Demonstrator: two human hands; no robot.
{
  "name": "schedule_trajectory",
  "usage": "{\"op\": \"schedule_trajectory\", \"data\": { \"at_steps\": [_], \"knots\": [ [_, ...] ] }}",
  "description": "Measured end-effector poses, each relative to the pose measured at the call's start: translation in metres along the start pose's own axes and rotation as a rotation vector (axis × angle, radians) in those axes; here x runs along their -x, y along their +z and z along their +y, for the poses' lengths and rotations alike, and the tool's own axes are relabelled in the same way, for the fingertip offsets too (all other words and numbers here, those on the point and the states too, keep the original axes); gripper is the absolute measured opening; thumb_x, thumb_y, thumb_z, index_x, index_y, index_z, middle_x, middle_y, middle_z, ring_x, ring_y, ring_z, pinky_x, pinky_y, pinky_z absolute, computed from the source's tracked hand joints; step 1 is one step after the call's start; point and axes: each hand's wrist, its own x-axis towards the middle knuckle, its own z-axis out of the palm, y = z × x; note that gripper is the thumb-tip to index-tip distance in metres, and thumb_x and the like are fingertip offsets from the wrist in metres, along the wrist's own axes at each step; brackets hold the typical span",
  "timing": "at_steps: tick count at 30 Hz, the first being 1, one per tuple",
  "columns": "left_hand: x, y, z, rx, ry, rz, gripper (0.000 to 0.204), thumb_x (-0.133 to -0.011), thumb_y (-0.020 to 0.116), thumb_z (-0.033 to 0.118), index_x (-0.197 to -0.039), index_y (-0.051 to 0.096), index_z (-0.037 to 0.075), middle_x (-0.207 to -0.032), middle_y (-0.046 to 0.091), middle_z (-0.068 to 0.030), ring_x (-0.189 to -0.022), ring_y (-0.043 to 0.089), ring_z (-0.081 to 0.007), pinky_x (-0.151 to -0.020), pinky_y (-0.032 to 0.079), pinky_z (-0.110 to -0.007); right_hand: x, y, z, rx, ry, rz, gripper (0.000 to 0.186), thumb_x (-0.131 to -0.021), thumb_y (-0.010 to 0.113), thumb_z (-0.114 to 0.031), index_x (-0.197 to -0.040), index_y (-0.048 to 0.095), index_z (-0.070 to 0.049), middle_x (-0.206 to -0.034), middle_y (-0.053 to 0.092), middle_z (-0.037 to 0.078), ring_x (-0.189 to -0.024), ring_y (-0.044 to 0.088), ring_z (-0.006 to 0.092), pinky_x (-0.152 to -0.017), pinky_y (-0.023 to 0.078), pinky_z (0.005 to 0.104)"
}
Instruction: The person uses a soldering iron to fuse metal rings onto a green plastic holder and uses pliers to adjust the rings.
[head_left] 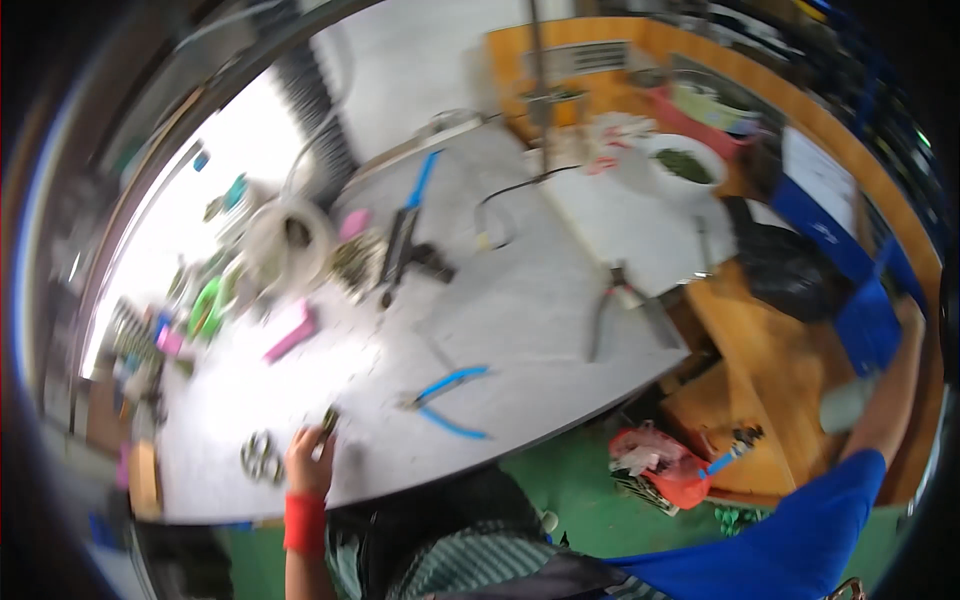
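At the table's near left, my left hand (308,462), with a red band round the wrist, pinches a small dark olive piece (330,418) whose kind is blurred. Close beside that hand lies a round metal part with several holes (261,458). Pliers with blue handles (450,402) rest spread open to the right of it. Far off to the right, my right arm in a blue sleeve reaches out, and my right hand (909,318) is at a blue holder (868,325) with papers. Motion blur and the picture's rim hide its fingers.
On the grey table (520,330) lie dark-handled pliers (615,300), a long blue-and-black tool (405,235) and a pink block (292,331). A white bowl (688,165) with green bits stands at the back right. A black bag (785,265) and wooden shelf (745,345) flank the right side.
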Motion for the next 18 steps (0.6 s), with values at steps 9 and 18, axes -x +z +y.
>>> {"op": "schedule_trajectory", "data": {
  "at_steps": [9,18],
  "knots": [
    [-0.008,-0.002,0.024,0.086,-0.132,0.052,0.019,-0.090,0.075,0.012,-0.104,0.072,0.000,-0.091,0.068,-0.0113,-0.068,0.066,-0.0221,-0.064,0.053,-0.032,-0.015,-0.007,-0.010,-0.148,0.071,0.037,0.038,-0.100,0.047,-0.023,-0.125,0.066,-0.002,-0.125,0.068,0.018,-0.117,0.065,0.0319,-0.100,0.051,0.0445],
    [-0.016,0.001,0.013,0.147,-0.104,0.061,0.017,-0.092,0.072,0.009,-0.106,0.071,-0.001,-0.092,0.069,-0.0123,-0.070,0.067,-0.0230,-0.067,0.055,-0.032,0.017,-0.059,-0.019,-0.418,0.115,0.224,0.035,-0.102,0.048,-0.018,-0.128,0.065,-0.002,-0.125,0.068,0.014,-0.115,0.065,0.0277,-0.098,0.052,0.0391]
  ]
}}
